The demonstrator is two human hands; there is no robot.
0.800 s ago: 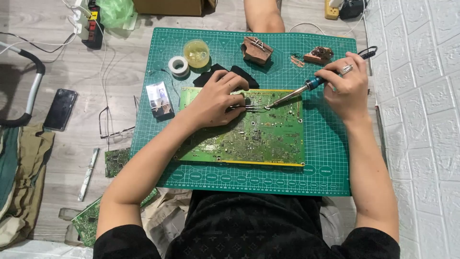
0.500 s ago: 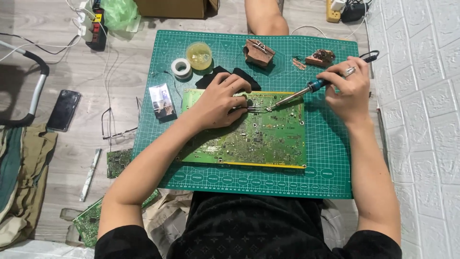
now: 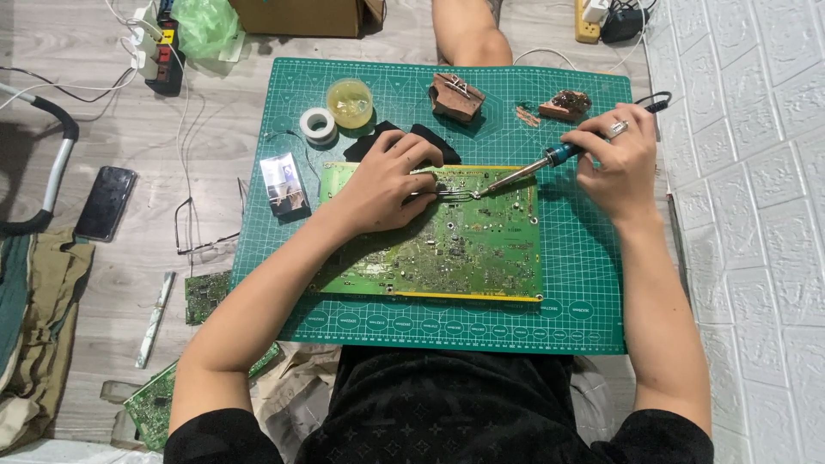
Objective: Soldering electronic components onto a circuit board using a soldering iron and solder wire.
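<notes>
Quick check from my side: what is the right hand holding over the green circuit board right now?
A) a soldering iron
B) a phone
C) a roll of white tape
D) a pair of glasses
A: the right hand grips a blue-handled soldering iron, its tip on the circuit board next to the tweezers held by the left hand.

Pretty even, bright indoor light here, soft and diffuse with no hard glare anywhere. Shadows are short and faint: a soft one sits under the left hand (image 3: 387, 185) on the green printed circuit board (image 3: 455, 249), and another just beside the right hand (image 3: 614, 163) on the dark green gridded cutting mat (image 3: 567, 283). The white embossed wall panel (image 3: 756, 215) on the right looks brightest. Focus is decent overall, slightly soft at the corners, with mild wide-angle bending at the edges.
</notes>
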